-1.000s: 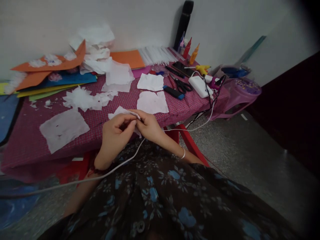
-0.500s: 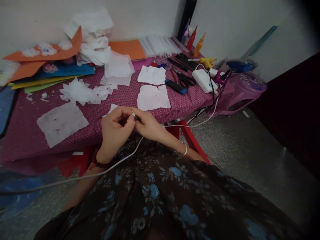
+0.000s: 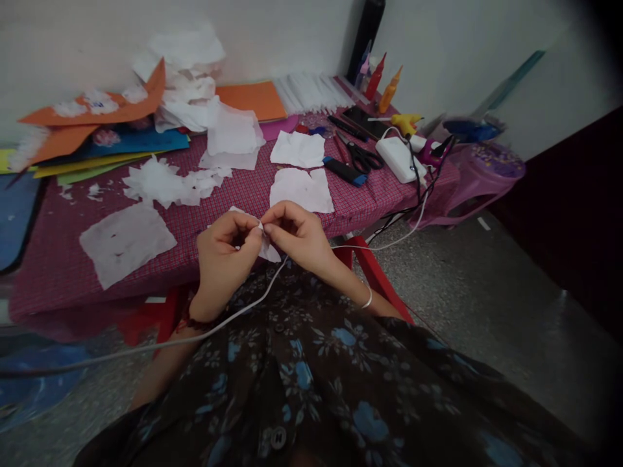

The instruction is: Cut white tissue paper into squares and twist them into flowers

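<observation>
My left hand (image 3: 224,263) is closed, its thumb and fingers pinching a small white twist of thin paper (image 3: 260,226) at the table's near edge. From the other side, my right hand (image 3: 302,241) pinches the same bit, fingertips touching those of the left. Below the fingertips shows a white paper piece (image 3: 270,251); whether it joins the twist I cannot tell. Just beyond my hands lie two white paper squares, the nearer square (image 3: 300,189) and the farther square (image 3: 296,149). A thin white sheet (image 3: 127,245) with small holes lies to the left.
Torn white paper (image 3: 158,183) and coloured sheets (image 3: 121,150) cover the table's left. Scissors (image 3: 363,155), a black-and-blue cutter (image 3: 345,172), a white box (image 3: 399,159) and a yellow glue gun (image 3: 405,123) lie at right. A white cable (image 3: 243,305) crosses my lap.
My right hand has drawn back slightly and turned, so its thumb and fingers now show in a pinch. More white paper shows below the fingertips. The view has shifted slightly.
</observation>
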Action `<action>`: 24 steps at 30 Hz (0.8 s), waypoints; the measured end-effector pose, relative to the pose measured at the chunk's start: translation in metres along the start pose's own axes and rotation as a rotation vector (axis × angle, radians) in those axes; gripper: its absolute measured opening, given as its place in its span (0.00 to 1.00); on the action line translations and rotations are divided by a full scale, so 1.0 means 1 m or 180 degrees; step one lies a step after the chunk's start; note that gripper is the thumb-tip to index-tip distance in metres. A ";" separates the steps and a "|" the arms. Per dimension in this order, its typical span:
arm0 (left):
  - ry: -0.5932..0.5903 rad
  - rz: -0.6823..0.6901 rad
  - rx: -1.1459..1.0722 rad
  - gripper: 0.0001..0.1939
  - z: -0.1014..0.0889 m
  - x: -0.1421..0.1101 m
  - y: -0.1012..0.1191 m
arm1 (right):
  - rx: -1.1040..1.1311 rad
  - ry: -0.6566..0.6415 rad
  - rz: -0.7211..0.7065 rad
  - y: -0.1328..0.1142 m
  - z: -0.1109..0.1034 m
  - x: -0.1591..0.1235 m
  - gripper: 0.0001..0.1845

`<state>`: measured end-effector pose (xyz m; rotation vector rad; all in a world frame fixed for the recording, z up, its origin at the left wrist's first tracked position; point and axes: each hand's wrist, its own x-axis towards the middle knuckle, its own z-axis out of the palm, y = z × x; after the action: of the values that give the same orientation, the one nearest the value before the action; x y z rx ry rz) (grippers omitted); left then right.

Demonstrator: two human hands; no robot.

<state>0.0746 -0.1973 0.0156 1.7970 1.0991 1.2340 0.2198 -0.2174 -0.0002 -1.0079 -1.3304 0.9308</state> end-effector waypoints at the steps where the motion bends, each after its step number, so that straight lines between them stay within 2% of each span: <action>1: -0.0009 -0.0017 0.0004 0.03 0.000 -0.001 0.000 | 0.0031 0.0014 0.0013 -0.001 0.000 0.000 0.05; 9: -0.0134 -0.0035 -0.0157 0.01 0.003 -0.001 -0.001 | 0.0555 0.0053 0.0290 0.000 -0.003 0.001 0.08; 17: 0.0106 0.0235 -0.0026 0.06 0.005 0.001 -0.005 | 0.0809 -0.0059 0.0212 0.002 -0.003 0.001 0.11; 21: 0.0004 0.0316 -0.0103 0.05 0.004 0.000 -0.005 | 0.0672 0.0093 0.0268 0.005 -0.002 0.002 0.07; 24: -0.0007 0.0280 -0.0129 0.04 0.003 0.001 -0.006 | 0.0655 0.0026 0.0242 0.005 -0.003 0.002 0.05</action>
<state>0.0764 -0.1947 0.0100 1.8326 0.9962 1.2961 0.2230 -0.2141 -0.0045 -0.9067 -1.1696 1.0962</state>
